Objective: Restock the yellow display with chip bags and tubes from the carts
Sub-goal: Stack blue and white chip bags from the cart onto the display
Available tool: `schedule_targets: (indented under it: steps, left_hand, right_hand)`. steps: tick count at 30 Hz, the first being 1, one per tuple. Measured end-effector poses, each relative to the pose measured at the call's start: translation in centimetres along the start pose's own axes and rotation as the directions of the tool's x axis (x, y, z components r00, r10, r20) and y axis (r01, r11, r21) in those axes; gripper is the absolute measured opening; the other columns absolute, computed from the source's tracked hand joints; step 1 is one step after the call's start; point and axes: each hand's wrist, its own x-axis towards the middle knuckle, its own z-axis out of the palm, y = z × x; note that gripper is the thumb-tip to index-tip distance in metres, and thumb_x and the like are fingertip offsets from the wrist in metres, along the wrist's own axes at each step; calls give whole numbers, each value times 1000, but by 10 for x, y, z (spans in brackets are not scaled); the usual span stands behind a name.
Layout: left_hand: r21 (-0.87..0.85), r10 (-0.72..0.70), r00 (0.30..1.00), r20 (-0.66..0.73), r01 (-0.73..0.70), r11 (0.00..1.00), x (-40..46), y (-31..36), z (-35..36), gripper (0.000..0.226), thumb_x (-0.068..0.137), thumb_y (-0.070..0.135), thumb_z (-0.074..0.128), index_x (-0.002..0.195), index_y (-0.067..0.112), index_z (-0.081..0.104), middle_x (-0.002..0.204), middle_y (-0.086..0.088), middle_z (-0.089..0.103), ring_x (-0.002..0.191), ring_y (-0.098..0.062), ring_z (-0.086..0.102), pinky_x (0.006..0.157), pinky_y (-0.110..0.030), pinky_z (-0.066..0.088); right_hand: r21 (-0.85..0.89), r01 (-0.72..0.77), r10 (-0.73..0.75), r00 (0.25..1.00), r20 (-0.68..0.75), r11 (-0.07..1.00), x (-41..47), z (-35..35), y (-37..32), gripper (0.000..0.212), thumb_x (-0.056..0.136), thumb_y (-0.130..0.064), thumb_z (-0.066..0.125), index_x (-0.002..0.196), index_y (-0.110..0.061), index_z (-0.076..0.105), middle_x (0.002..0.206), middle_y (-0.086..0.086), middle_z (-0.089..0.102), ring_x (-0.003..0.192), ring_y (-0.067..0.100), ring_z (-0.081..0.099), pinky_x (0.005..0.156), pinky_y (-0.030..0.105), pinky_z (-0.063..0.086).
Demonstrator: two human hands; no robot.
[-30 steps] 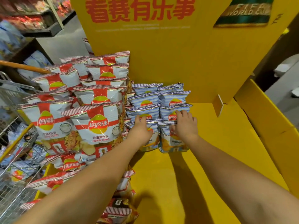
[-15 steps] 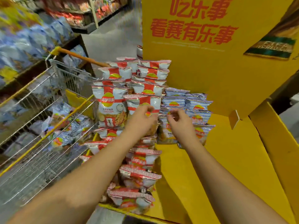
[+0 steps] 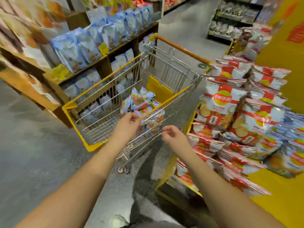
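- Both of my hands are out over the near rim of the shopping cart, and neither holds a bag.
- Left hand has loosely curled fingers, its fingertips right at the cart's yellow top rail; motion blur keeps me from telling whether they touch it.
- Right hand hangs in the air just outside the wire side, fingers slack and half curled, holding nothing.
- Inside the cart lies a small heap of blue-striped chip bags, just beyond my left fingertips.
- To my right, the yellow display carries a tall pile of red-and-white chip bags, with a few blue-striped ones at its far right edge.
- Each red-and-white bag bears a round yellow-and-red logo; the lettering is too smeared to read.
- Red characters on the display's back panel are blurred and cut off at the frame edge.
- Shelves of pale blue packets stand behind the cart.
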Motion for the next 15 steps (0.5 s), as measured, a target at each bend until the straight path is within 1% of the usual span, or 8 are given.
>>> schedule_targets:
  steps: [2, 3, 5, 7, 8, 11, 13, 15]
  left_hand:
    - [25, -52, 999, -11, 52, 998, 11, -30, -36, 7, 91, 28, 60, 96, 23, 61, 95, -1, 66, 90, -23, 64, 81, -34, 48]
    - [37, -81, 997, -13, 82, 996, 16, -44, -49, 3, 90, 28, 60, 93, 26, 60, 95, -1, 66, 89, -24, 64, 82, -36, 50]
    - [33, -125, 992, -26, 126, 991, 29, -65, -78, 3, 90, 30, 60, 89, 28, 58, 95, -2, 67, 84, -25, 64, 79, -37, 51]
    - [51, -139, 990, -31, 141, 989, 43, -79, -97, 4, 91, 30, 60, 92, 26, 59, 95, -1, 66, 83, -24, 64, 74, -34, 50]
    - [61, -142, 989, -28, 144, 988, 51, -82, -105, 5, 91, 29, 60, 94, 25, 59, 94, 0, 65, 84, -23, 63, 73, -33, 48]
    - [115, -159, 987, -13, 159, 981, 73, -87, -114, 7, 92, 29, 56, 97, 25, 58, 94, 0, 65, 83, -21, 61, 67, -30, 43]
    - [149, -155, 988, 13, 152, 977, 92, -87, -115, 10, 92, 26, 54, 100, 22, 58, 92, -2, 66, 79, -19, 59, 64, -29, 40]
    - [177, -159, 987, 38, 150, 973, 113, -84, -113, 11, 93, 25, 53, 102, 20, 58, 92, -3, 65, 76, -19, 58, 62, -28, 38]
  right_hand:
    - [-35, -16, 18, 998, 52, 999, 9, 39, -10, 17, 81, -36, 59, 95, -27, 60, 83, -3, 66, 82, 21, 63, 82, 36, 49]
    - [-40, -26, 29, 997, 68, 999, 14, 54, -13, 15, 84, -34, 61, 96, -25, 61, 86, -1, 66, 86, 22, 65, 83, 36, 48]
    - [-57, -48, 53, 995, 87, 997, 24, 84, -26, 10, 89, -31, 60, 94, -23, 61, 86, 0, 67, 85, 22, 64, 77, 32, 46]
    - [-74, -66, 73, 993, 96, 995, 35, 101, -38, 11, 91, -33, 59, 92, -23, 62, 81, -6, 65, 75, 16, 60, 71, 30, 44]
    - [-63, -72, 78, 992, 98, 995, 44, 107, -44, 13, 91, -35, 58, 91, -23, 63, 79, -7, 65, 74, 14, 60, 72, 32, 47]
    - [-16, -100, 101, 990, 103, 995, 69, 111, -55, 19, 88, -44, 57, 88, -26, 61, 82, -4, 69, 81, 19, 67, 84, 43, 51]
    - [9, -133, 131, 985, 111, 991, 93, 108, -62, 20, 93, -42, 56, 93, -23, 60, 91, 0, 68, 82, 18, 67, 84, 44, 52]
    - [7, -177, 175, 978, 111, 984, 126, 102, -63, 25, 95, -44, 55, 99, -20, 61, 98, 0, 67, 87, 16, 67, 80, 42, 52]
